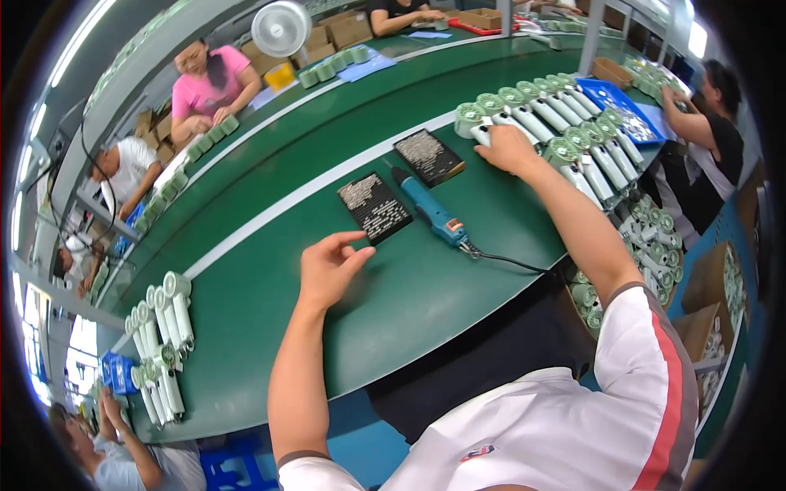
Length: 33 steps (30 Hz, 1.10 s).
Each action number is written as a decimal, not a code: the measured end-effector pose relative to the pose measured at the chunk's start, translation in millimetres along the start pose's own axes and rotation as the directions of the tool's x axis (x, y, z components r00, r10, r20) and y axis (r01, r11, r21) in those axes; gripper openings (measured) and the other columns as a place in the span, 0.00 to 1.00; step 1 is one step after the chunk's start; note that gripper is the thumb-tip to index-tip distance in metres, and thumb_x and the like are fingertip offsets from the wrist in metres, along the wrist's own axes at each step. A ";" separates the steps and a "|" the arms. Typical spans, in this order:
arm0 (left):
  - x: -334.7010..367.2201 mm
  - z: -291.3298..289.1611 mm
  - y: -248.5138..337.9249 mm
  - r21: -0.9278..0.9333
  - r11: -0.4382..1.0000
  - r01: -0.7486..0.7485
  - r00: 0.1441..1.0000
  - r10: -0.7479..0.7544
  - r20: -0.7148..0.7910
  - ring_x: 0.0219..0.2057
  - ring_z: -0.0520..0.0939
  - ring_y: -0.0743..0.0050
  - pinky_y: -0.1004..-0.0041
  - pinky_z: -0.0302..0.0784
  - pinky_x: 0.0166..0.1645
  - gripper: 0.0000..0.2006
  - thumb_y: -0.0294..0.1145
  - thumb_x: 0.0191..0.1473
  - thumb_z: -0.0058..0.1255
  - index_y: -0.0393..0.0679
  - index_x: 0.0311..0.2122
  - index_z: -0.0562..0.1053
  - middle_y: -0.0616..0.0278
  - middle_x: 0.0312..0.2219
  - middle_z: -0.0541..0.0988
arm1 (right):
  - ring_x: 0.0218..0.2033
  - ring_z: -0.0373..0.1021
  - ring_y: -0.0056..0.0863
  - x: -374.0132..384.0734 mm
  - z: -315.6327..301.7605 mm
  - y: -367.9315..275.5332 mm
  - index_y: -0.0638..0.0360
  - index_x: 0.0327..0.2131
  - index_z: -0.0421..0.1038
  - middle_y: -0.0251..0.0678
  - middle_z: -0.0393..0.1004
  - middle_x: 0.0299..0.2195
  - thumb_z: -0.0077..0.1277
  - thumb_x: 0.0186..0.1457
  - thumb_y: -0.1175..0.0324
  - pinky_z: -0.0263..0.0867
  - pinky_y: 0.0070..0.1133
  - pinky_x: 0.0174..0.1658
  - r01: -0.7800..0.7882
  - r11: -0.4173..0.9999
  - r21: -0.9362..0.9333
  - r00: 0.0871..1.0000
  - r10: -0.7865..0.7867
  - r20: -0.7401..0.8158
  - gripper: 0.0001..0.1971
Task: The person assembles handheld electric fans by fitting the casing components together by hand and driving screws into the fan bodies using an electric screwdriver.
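Observation:
My right hand [509, 152] reaches to the far right of the bench. Its fingers are closed on the white handle of a handheld fan [470, 115] with a pale green round head, at the end of a row of similar fans. Over the bench's middle, my left hand [327, 268] is empty, thumb and fingers apart. Just beyond its fingertips lies a black screw tray [385, 219] with small screws standing in its holes. A second screw tray [429, 157] lies farther off. Between the trays and my right arm rests a blue electric screwdriver [429, 204], its cord running to the bench edge.
More handheld fans [168, 315] stand in rows at the left. A blue bin [622, 110] of small parts is at the far right. Boxes of fan parts [651, 237] sit below the right edge. Co-workers sit across the green conveyor [327, 110] and at both sides.

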State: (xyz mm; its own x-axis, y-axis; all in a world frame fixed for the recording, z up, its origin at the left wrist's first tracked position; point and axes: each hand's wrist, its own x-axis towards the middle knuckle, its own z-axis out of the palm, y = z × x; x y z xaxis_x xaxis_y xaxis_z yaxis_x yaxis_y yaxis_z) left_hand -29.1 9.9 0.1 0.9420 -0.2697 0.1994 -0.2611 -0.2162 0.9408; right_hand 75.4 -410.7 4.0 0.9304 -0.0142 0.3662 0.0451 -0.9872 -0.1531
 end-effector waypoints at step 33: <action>-10.6 -212.0 8.6 0.717 0.224 0.660 0.616 0.384 -0.688 0.44 0.82 0.46 0.55 0.80 0.48 0.15 0.39 0.50 0.65 0.36 0.37 0.82 0.41 0.39 0.81 | 0.14 0.59 0.24 -29.7 -11.2 -109.7 0.66 0.26 0.75 0.34 0.64 0.15 0.61 0.56 0.80 0.50 0.23 0.19 0.725 0.584 0.364 0.674 -0.494 -0.549 0.06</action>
State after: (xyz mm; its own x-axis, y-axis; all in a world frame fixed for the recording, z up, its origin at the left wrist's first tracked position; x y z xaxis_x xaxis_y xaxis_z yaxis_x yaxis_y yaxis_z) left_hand 3.4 209.8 64.2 0.6252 0.3964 0.6724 0.4126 -0.8991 0.1463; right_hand 38.7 -303.8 20.2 0.4048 0.3913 0.8265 0.8336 -0.5295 -0.1576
